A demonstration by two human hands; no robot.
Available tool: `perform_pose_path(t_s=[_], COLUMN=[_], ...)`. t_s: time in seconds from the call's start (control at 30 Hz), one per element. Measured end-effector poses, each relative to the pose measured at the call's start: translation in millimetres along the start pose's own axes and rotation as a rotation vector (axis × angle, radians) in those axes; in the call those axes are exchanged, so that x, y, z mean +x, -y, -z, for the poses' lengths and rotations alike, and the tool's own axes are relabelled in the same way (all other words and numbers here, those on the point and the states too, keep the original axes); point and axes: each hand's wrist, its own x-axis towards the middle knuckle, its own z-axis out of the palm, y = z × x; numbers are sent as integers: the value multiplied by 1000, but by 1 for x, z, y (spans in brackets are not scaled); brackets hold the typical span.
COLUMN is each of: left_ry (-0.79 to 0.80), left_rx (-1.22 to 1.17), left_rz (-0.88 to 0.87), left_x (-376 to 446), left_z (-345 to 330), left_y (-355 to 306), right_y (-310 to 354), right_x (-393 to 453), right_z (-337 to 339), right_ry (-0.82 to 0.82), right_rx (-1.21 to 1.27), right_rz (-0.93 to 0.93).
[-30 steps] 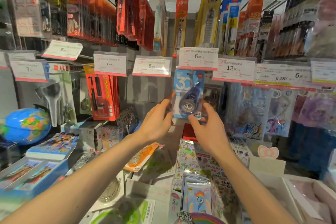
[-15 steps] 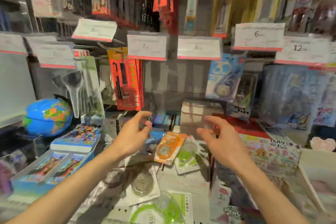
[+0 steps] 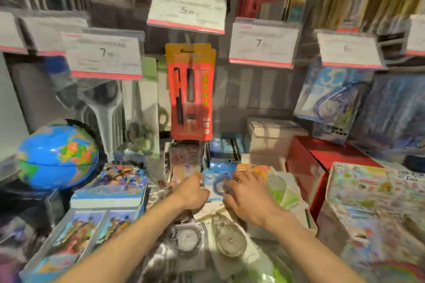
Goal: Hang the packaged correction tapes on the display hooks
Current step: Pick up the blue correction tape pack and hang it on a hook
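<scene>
Correction tapes in clear packs lie loose in a pile on the shelf nearest the camera, one grey pack (image 3: 226, 238) just under the forearms. Past it, both hands meet at a blue-and-white packaged correction tape (image 3: 216, 185) lying on the pile: the left hand (image 3: 192, 193) touches its left edge with fingers curled, the right hand (image 3: 249, 195) lies over its right edge with fingers spread; blur makes it hard to tell whether either actually pinches it. An orange pack (image 3: 255, 169) and a green one (image 3: 279, 187) lie just right. Left stands a blue globe (image 3: 57, 156). Farther back, a red pen pack (image 3: 190, 94) hangs from a hook, and at right another blue correction tape (image 3: 331, 96) hangs below the price tags (image 3: 263, 42).
</scene>
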Motion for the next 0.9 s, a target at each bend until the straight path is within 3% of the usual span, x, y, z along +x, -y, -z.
perform_pose_path(t_s=[0.17, 0.37, 0.6, 0.9], left_ry=[49, -30, -163, -135], left_rx=[-190, -371, -630, -757], left_rz=[38, 101, 140, 129], left_x=[25, 37, 41, 23], left_z=[-6, -13, -16, 8], left_y=[3, 2, 3, 2], right_y=[-15, -21, -13, 3], right_x=[-6, -14, 5, 14], right_z=[0, 5, 1, 0], right_ry=[-16, -79, -36, 87], right_rx=[-39, -74, -82, 19], right_rz=[-25, -89, -5, -24])
